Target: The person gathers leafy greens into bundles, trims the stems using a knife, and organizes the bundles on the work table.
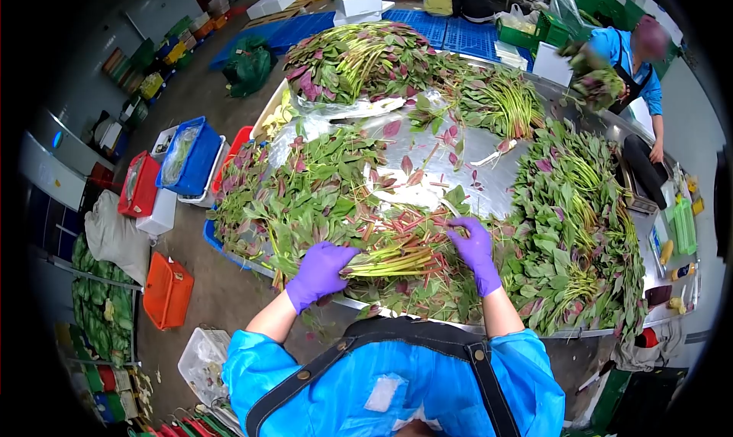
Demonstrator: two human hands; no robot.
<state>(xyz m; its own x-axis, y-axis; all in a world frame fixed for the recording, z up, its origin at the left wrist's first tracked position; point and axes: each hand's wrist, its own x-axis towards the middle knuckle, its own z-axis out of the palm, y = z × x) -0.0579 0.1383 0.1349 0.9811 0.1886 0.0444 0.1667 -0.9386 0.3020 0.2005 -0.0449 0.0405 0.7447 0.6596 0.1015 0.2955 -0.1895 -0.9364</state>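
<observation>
In purple gloves, both my hands work at the near edge of a metal table. My left hand [321, 270] is wrapped round a bunch of leafy greens [389, 261], its pale green stems pointing right and its leaves to the left. Just right of the cut stem ends is my right hand [475, 246], fingers curled in; what they pinch, if anything, is too small to make out. Loose reddish stem pieces [397, 227] lie beyond the bunch. A heap of loose red-and-green leaves [305, 181] spreads behind my left hand.
Bundled greens [580, 231] line the table's right side, with another large pile [359, 59] at the far end. The metal tabletop [489, 185] shows in the middle. A co-worker [637, 63] holds greens at far right. An orange crate [168, 290] and blue bin [183, 156] stand left.
</observation>
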